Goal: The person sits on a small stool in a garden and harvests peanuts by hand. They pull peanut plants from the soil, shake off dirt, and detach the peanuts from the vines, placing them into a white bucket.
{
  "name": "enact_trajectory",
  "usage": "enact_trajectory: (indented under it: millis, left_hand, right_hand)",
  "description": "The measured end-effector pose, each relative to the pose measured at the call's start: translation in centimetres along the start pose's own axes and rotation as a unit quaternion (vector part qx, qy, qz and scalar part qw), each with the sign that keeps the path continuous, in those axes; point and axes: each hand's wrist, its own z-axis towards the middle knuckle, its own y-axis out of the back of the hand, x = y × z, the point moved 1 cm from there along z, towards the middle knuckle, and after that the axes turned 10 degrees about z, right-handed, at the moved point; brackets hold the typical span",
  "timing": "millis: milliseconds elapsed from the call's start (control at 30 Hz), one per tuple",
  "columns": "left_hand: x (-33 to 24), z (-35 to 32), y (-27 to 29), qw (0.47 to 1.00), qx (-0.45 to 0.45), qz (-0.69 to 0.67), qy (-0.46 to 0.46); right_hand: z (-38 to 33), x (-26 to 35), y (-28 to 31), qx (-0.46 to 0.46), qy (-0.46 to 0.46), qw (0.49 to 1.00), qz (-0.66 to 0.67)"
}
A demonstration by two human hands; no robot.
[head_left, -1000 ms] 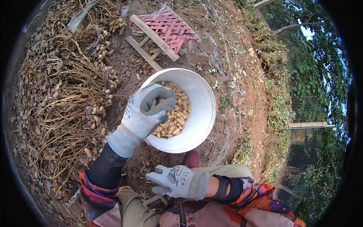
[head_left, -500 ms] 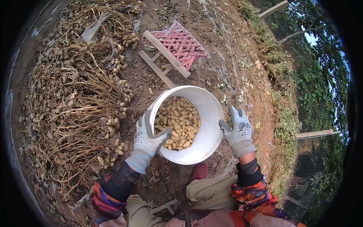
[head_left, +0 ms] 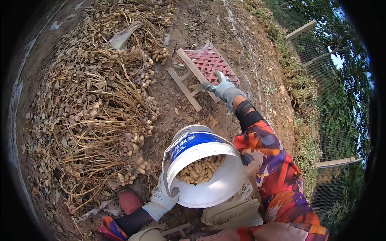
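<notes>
A white bucket (head_left: pixel 213 195) with a blue label band is tipped toward me, its mouth facing my body. Peanuts in their shells (head_left: pixel 201 170) lie heaped inside it. My left hand (head_left: pixel 163 197), in a grey-white work glove, grips the rim at the bucket's left, thumb inside the wall. Beyond the bucket, my right hand (head_left: pixel 223 88), gloved alike, is closed on the near side rail of a low wooden stool (head_left: pixel 193 64) with a red woven seat. The undersides of its fingers are hidden.
Pulled peanut plants (head_left: pixel 96 120) with dry stems and pods lie in a long row on the left. A strip of clear plastic (head_left: pixel 124 36) rests on them. At the right runs a mesh fence (head_left: pixel 331 180) with wooden posts. My shoe (head_left: pixel 130 201) is by the row's near end.
My right hand has left the bucket's right side and reached forward to the stool. The bucket has tipped toward me, with my left hand still on its rim. The view has shifted.
</notes>
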Motion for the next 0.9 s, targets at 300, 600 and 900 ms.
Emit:
enact_trajectory:
  millis: [300,600,900]
  left_hand:
    - [2.4,-1.0,1.1,0.998,-0.01,0.053,-0.013]
    - [2.2,-0.9,0.6,0.999,-0.017,0.041,-0.001]
    - [3.1,-1.6,0.5,0.995,0.015,0.045,0.088]
  right_hand:
    - [3.9,-0.5,-2.1,-0.018,0.041,0.926,-0.374]
    - [-3.8,-9.5,5.1,0.073,0.115,0.855,-0.5]
    - [-13.1,-18.5,3.0,0.004,0.077,0.931,-0.356]
